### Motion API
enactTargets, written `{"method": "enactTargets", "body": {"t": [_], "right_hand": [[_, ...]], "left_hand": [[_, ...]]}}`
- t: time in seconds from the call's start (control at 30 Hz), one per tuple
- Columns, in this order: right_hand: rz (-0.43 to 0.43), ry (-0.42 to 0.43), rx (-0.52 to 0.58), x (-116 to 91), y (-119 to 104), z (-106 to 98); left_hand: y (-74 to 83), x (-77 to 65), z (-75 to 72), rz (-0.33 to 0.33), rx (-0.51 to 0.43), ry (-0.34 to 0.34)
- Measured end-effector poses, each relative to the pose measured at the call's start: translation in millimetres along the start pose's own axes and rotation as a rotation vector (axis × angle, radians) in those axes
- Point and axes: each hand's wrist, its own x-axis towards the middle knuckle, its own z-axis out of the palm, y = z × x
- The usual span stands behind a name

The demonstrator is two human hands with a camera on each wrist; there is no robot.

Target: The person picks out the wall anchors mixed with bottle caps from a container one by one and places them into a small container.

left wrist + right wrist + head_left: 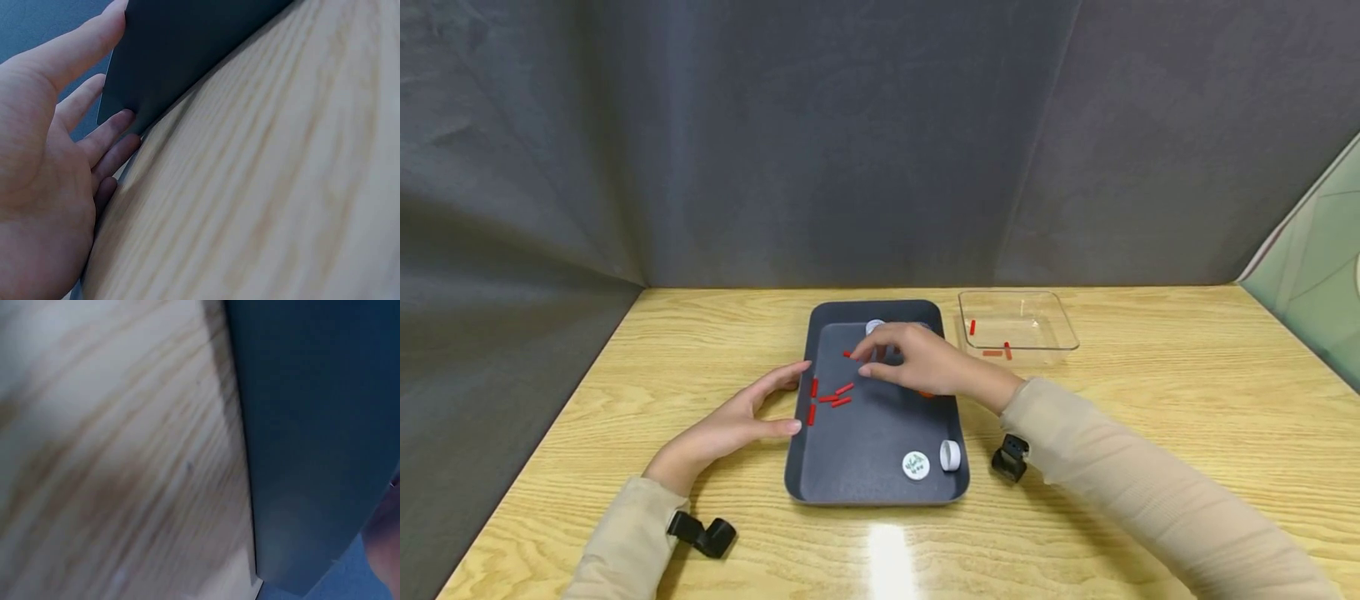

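The right hand point(917, 358) hung over the dark grey tray point(868, 446), thumb and forefinger apart, the forefinger's tip just beside a small red stick point(847, 354). The left hand point(730, 425) lay spread along the tray's left side, thumb and fingers apart, fingertips at its wall. Five more red sticks point(845, 388) lay inside near that side (two right along the wall). A printed white disc point(916, 466) lay near a white cap point(951, 456) on edge; the clear container point(1030, 347) held further red sticks.
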Motion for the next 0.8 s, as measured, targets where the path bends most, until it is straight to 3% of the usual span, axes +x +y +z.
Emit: {"method": "enactTargets", "body": {"t": [0.33, 0.8], "right_hand": [[0.001, -0.094, -0.096, 10.2, 1.6, 11.3], [-0.022, -0.17, -0.06, 18.4, 14.9, 19.2]], "left_hand": [[-0.3, -0.6, -0.4, -0.003, 0.0, -0.005], [-0.8, 0.2, 0.1, -0.003, 0.003, -0.001]]}}
